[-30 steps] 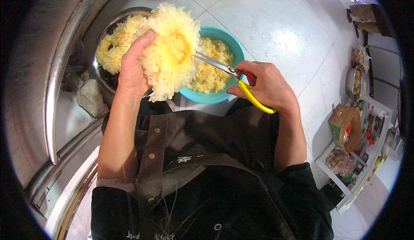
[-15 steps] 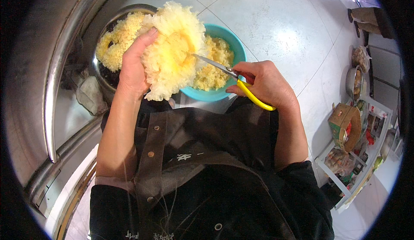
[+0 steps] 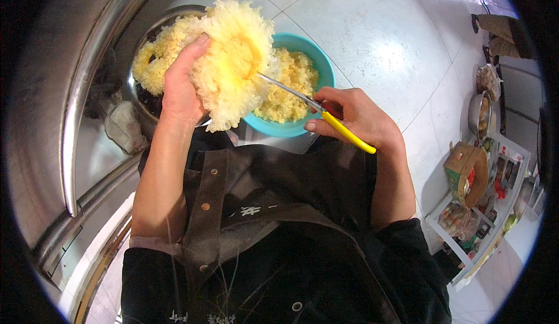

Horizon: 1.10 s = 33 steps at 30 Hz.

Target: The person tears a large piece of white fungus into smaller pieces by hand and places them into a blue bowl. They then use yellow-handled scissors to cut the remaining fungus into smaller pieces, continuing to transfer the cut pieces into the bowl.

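My left hand is closed round the edge of a large frilly snow fungus, pale with a yellow core. In my right hand is a pair of scissors with yellow handles. Their narrow blades reach the right side of the fungus's yellow core; the very tip is hard to make out. Just beyond and below the fungus, a turquoise bowl holds small pale-yellow fungus pieces. More snow fungus lies in a metal basin behind my left hand, which partly hides it.
A large curved steel vessel with a rail stands close on the left, a grey cloth beside it. At right are a white rack with a cardboard box, a metal bowl and another person's legs.
My left hand has turned and shifted the snow fungus slightly, its lower edge now further right. The scissors' handles have swung to a straighter line, and their blades look closer together.
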{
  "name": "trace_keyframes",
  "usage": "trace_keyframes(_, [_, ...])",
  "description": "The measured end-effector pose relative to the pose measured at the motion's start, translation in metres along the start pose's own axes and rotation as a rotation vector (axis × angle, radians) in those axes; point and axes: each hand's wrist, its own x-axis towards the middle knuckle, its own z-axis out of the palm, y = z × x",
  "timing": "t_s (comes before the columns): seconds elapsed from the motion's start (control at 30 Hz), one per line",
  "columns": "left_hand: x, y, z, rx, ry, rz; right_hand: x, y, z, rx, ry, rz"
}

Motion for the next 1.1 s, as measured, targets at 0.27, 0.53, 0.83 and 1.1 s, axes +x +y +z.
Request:
trace_keyframes(0.27, [0.001,-0.002,-0.005,-0.004,-0.041,0.013,-0.004,-0.002,-0.003,0.023,-0.071,0.061])
trace_keyframes(0.53, [0.004,-0.003,-0.003,0.062,0.109,0.003,-0.003,-0.007,0.0,0.043,-0.006,0.062])
trace_keyframes(0.83, [0.015,-0.009,-0.037,-0.023,0.059,-0.024,0.01,-0.007,0.012,-0.058,0.036,-0.07])
trace_keyframes(1.1, [0.021,-0.014,-0.049,-0.199,-0.081,-0.073,-0.004,-0.004,0.01,-0.077,0.208,-0.198])
